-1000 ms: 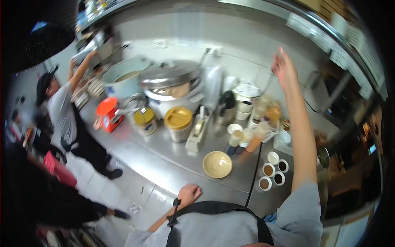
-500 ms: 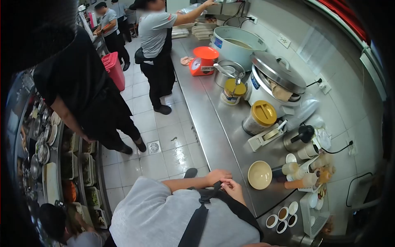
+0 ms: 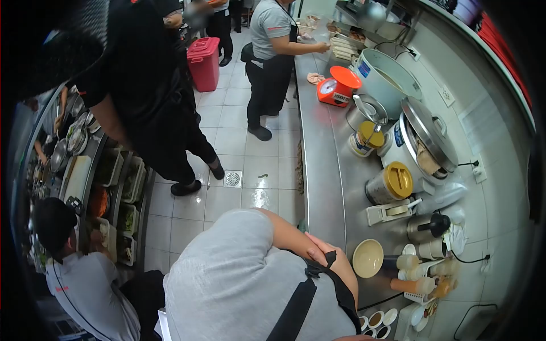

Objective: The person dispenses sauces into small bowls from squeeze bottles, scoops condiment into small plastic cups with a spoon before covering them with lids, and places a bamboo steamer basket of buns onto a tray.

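Observation:
My arms are folded across the front of my grey shirt and black apron (image 3: pixel 293 307). My right hand (image 3: pixel 324 244) lies against the far side of my left forearm (image 3: pixel 289 232), its fingers partly in view and closed round it. My left hand is mostly hidden where the arms cross, beside the knotted apron strap (image 3: pixel 314 269), so its fingers cannot be read. Just right of my arms, a cream bowl (image 3: pixel 368 258) stands on the steel counter (image 3: pixel 324 187). Neither hand touches the bowl.
Sauce bottles (image 3: pixel 418 286), small sauce cups (image 3: pixel 375 319), a tape dispenser (image 3: pixel 387 212), yellow-lidded jar (image 3: pixel 392 183), large cooker (image 3: pixel 424 142) and orange scale (image 3: pixel 340 86) line the counter. Co-workers stand ahead and left; one (image 3: pixel 94 290) is close at lower left. A pink bin (image 3: pixel 203 65) stands ahead.
My hands, together at the apron strap before, have come into a folded-arms position. My view has turned left. The co-worker at the counter has lowered an arm; the one at lower left shows more.

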Demonstrator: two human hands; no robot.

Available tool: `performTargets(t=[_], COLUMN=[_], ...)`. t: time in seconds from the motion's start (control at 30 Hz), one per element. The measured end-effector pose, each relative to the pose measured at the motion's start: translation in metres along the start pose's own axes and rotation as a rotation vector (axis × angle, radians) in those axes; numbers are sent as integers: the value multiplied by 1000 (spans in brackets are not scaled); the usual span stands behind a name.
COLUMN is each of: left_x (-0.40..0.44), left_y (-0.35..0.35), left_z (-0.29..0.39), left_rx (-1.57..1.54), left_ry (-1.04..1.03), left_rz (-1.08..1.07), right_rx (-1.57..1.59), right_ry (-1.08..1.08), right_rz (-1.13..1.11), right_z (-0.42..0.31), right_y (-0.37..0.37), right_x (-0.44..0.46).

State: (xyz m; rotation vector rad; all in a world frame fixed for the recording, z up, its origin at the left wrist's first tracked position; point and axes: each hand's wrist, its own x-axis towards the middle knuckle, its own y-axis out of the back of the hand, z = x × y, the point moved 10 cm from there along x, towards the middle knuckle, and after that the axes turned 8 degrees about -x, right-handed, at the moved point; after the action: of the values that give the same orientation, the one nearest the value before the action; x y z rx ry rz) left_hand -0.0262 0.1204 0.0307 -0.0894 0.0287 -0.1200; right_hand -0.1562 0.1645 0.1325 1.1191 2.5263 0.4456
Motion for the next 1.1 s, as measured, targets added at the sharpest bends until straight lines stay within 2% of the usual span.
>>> performTargets(t=[0.2, 0.4, 0.5, 0.63, 0.77, 0.87, 0.97, 1.07, 1.1], left_x=[20, 16, 1, -31, -55, -76, -99, -117, -119], left_y=[-11, -6, 10, 32, 42, 48, 47, 43, 40], left_z=[27, 40, 41, 36, 39, 38, 32, 27, 25], left_rx=[88, 115, 141, 187, 184, 191, 191, 179, 181], left_ry=[-34, -43, -41, -15, -24, -24, -11, 0, 10], left_rz=[-65, -41, 32, 147, 264, 361, 432, 473, 473], right_rx=[18, -64, 53, 41, 58, 36, 37, -133, -90], right_ry=[-111, -308, 51, 175, -59, -136, -164, -150, -29], right_rz=[13, -68, -70, -229, -456, -596, -706, -812, -801], right_z=[-38, -29, -64, -94, -76, -65, -60, -54, -62], right_y=[39, 59, 43, 1, -38, -51, -53, -52, -58], right_x=[-46, -63, -17, 33, 49, 49, 50, 52, 57])
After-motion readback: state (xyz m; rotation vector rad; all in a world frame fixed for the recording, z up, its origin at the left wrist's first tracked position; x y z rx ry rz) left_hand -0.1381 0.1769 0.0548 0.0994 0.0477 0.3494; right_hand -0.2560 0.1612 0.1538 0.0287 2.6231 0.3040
